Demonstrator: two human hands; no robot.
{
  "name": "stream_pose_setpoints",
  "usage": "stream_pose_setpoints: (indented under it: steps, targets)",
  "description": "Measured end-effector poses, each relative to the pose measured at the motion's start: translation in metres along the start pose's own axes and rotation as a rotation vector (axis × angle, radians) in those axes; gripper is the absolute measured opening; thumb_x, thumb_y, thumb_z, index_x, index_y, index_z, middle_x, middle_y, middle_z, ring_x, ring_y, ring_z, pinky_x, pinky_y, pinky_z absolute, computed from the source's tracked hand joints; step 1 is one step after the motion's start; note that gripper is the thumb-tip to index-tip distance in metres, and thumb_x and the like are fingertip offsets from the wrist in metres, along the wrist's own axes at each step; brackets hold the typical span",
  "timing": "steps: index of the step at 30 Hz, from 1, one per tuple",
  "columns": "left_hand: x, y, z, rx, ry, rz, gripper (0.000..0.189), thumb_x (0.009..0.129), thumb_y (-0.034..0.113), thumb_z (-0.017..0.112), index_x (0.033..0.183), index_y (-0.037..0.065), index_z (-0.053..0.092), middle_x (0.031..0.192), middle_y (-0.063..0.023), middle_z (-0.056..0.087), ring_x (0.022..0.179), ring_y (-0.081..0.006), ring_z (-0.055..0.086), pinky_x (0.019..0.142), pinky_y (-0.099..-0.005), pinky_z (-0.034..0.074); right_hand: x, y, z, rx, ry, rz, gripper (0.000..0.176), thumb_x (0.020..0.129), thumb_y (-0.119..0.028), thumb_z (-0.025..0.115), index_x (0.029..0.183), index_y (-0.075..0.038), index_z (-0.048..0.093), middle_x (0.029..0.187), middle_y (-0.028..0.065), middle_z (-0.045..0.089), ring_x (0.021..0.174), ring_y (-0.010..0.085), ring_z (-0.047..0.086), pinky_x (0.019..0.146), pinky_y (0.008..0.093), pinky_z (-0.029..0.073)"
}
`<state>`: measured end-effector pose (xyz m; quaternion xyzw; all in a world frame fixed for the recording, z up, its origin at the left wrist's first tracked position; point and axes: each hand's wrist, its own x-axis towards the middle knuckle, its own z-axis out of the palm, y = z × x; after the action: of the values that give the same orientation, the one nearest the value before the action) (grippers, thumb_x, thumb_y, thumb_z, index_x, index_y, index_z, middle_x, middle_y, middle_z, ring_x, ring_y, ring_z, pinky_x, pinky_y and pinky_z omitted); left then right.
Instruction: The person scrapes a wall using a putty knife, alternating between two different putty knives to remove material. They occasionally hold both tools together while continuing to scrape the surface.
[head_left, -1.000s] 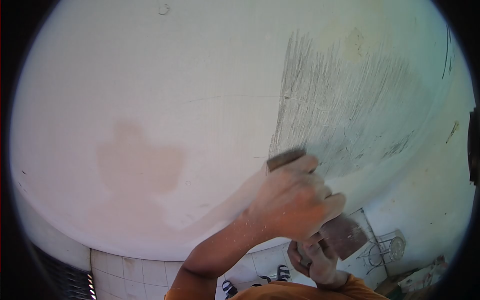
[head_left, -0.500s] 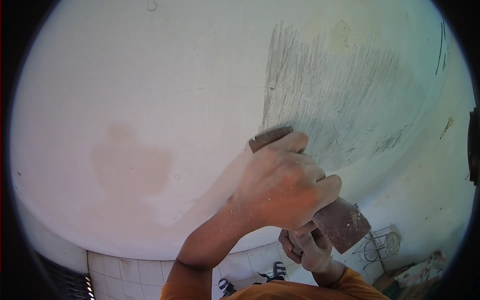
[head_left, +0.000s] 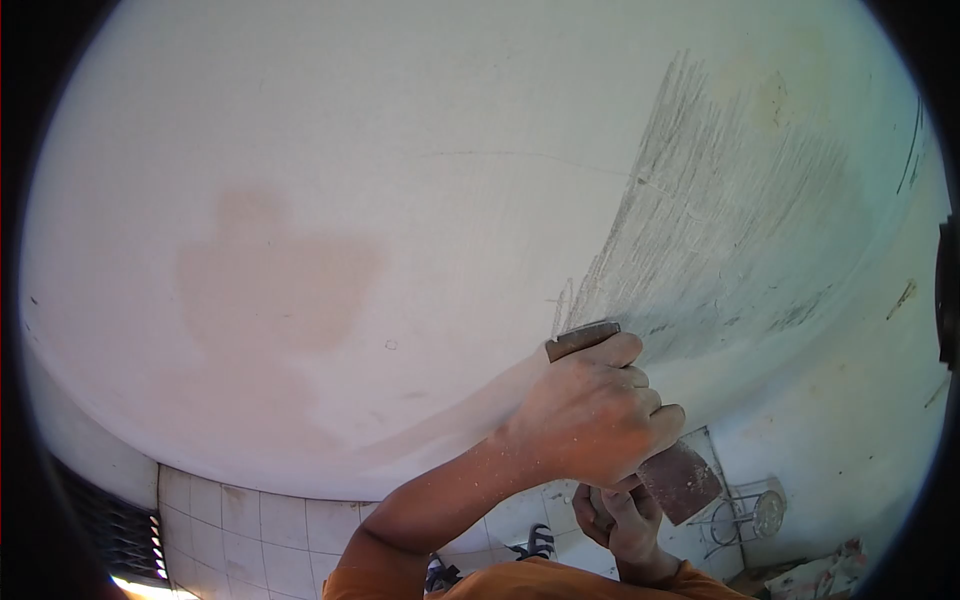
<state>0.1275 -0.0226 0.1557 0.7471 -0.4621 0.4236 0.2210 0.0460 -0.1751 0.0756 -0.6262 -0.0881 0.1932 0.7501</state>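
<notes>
My left hand [head_left: 600, 415] is closed around a brown sheet of sandpaper [head_left: 680, 482]. One edge of it sticks out beyond the fingers against the white wall [head_left: 420, 240], and the other end hangs loose past the heel of the hand. The hand is at the lower left edge of a patch of grey streaks [head_left: 720, 220] on the wall. Lower down, close to my body, my right hand [head_left: 625, 520] has its fingers curled in. Whatever those fingers hold, if anything, is hidden.
A round-seated metal stool [head_left: 768, 513] stands at the lower right, near a crumpled patterned bag [head_left: 825, 575]. White floor tiles [head_left: 285, 520] run below the wall. Dark latticework [head_left: 105, 520] shows at the lower left. My sandalled feet [head_left: 540, 540] are under me.
My left hand has moved down the wall with the sandpaper, along the streaks' left edge. The view has shifted, so the streaked patch appears farther right. My right hand stays curled near my body.
</notes>
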Motion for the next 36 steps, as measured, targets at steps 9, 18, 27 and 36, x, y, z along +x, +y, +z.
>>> stream_pose_setpoints:
  steps: [9, 18, 27, 36]
  targets:
    - [-0.002, 0.0, -0.005, -0.007, -0.106, -0.013, 0.013, 0.063, 0.022, 0.058, 0.058, 0.015, 0.048, 0.046, 0.0028, 0.04, 0.044, -0.0125, 0.043, 0.058, -0.0262, 0.037, -0.001, -0.001, 0.01, 0.183, 0.002, -0.165, 0.029, 0.092, -0.023, 0.053, 0.102, 0.004, 0.048, 0.055, 0.003, 0.037, 0.04, 0.0108, 0.035, 0.03, 0.022, 0.028]
    - [0.004, 0.001, -0.005, -0.01, -0.088, -0.022, 0.015, 0.06, 0.023, 0.059, 0.057, 0.014, 0.047, 0.045, 0.0024, 0.039, 0.043, -0.0136, 0.043, 0.057, -0.0268, 0.036, 0.003, -0.005, 0.006, 0.197, -0.044, -0.23, 0.029, 0.092, -0.029, 0.055, 0.099, -0.001, 0.051, 0.054, 0.0071, 0.041, 0.037, 0.0115, 0.035, 0.03, 0.0229, 0.026]
    - [0.001, 0.0, -0.01, 0.018, -0.15, 0.023, 0.017, 0.06, 0.025, 0.06, 0.059, 0.015, 0.046, 0.046, 0.0035, 0.042, 0.043, -0.0128, 0.043, 0.058, -0.0269, 0.035, -0.002, -0.004, 0.023, 0.195, 0.045, -0.214, 0.033, 0.093, -0.026, 0.053, 0.102, 0.005, 0.048, 0.052, 0.0066, 0.041, 0.035, 0.0119, 0.034, 0.028, 0.0226, 0.025]
    - [0.003, 0.0, -0.022, -0.097, -0.207, 0.034, 0.03, 0.047, 0.026, 0.072, 0.063, 0.015, 0.049, 0.051, 0.0035, 0.048, 0.048, -0.0139, 0.05, 0.063, -0.0276, 0.036, -0.003, 0.002, 0.048, 0.338, 0.075, -0.388, 0.027, 0.095, -0.023, 0.049, 0.101, 0.003, 0.05, 0.053, 0.0061, 0.038, 0.034, 0.0092, 0.03, 0.028, 0.0213, 0.025]
